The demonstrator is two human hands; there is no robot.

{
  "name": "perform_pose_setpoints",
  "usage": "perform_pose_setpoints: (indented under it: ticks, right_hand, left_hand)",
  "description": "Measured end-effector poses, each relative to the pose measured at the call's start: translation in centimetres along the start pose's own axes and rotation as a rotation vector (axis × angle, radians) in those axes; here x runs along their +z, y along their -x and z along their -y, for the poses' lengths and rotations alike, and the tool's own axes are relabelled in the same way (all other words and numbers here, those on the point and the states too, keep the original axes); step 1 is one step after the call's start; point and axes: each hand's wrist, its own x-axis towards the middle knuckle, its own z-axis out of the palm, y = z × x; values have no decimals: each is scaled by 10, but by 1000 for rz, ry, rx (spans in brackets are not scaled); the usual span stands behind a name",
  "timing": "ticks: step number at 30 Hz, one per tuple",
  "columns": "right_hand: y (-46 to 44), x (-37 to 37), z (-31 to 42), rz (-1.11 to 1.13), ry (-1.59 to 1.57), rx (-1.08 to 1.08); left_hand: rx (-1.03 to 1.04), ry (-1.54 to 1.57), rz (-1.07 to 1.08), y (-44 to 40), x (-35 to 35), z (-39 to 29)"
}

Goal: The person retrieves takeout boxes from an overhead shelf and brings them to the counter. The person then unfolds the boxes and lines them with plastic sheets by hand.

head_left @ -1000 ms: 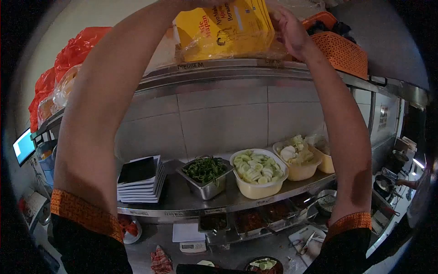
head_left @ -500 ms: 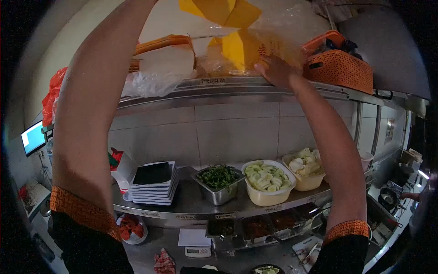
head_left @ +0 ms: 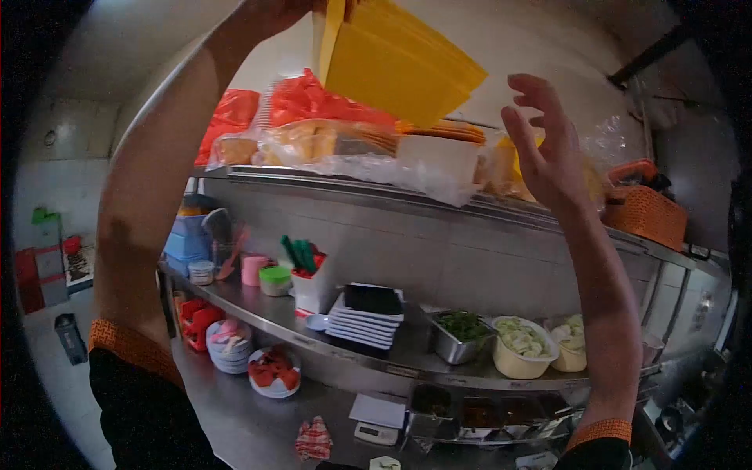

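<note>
High at the top edge, my left hand (head_left: 286, 11) is closed on a yellow paper carton (head_left: 403, 66), which looks folded and hangs tilted in front of the wall. Part of that hand is cut off by the frame. My right hand (head_left: 548, 145) is raised with its fingers apart and nothing in them. Behind it on the upper shelf (head_left: 345, 186) lies another yellow carton (head_left: 513, 160) in clear plastic, partly hidden by the hand. Left of that, a stack of orange-edged white cartons (head_left: 439, 157) stands in a plastic wrapper.
Red plastic bags (head_left: 329, 102) lie on the upper shelf, and an orange basket (head_left: 646, 215) stands at its right end. The lower shelf bears stacked white plates (head_left: 364, 325), a steel pan of greens (head_left: 458, 345) and a tub of sliced vegetables (head_left: 523, 348). A scale (head_left: 376, 433) sits below.
The view has swung left. My left hand has come into view with the yellow carton. My right hand has let go of the plastic-wrapped cartons on the shelf and is lifted with fingers spread.
</note>
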Motion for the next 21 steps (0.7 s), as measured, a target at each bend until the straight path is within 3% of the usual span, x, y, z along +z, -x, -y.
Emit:
perform_pose_setpoints:
  ticks: [2, 4, 5, 6, 8, 9, 13, 14, 15, 16, 17, 18, 20, 21]
  right_hand:
    - [-10, 30, 60, -29, -163, -96]
    - [-16, 62, 119, 98, -285, -335]
    - [-21, 77, 150, 92, -329, -346]
    - [-23, 91, 182, 125, -331, -388]
    - [-35, 112, 238, 150, -365, -451]
    - [-42, 122, 265, 238, -373, -455]
    - [-76, 158, 370, 328, -478, -442]
    - [-83, 166, 395, 366, -493, -389]
    - [-86, 181, 419, 225, -556, -467]
    - [-90, 189, 444, 221, -620, -486]
    - [-93, 193, 469, 307, -666, -489]
    - [-94, 197, 493, 397, -713, -496]
    - [-85, 211, 534, 380, -919, -526]
    - [-75, 219, 550, 386, -1033, -559]
  left_hand:
    - [-33, -54, 101, 46, -38, -25]
    - [-109, -109, 104, 84, -70, -53]
    - [-139, -70, 6, 95, -92, -65]
    - [-175, -31, 39, 111, -120, -78]
    - [-85, -432, 277, 153, -189, -117]
    - [-224, -61, 217, 168, -198, -137]
    - [-320, -18, 43, 244, -265, -231]
    - [-338, -55, -10, 271, -276, -256]
    - [-329, -170, -158, 298, -282, -279]
    - [-317, -292, -300, 323, -290, -307]
    - [-402, -281, -267, 347, -320, -336]
    - [-420, -322, -319, 371, -309, -360]
    - [-239, -440, -742, 424, -254, -385]
    - [-297, -598, -694, 464, -260, -406]
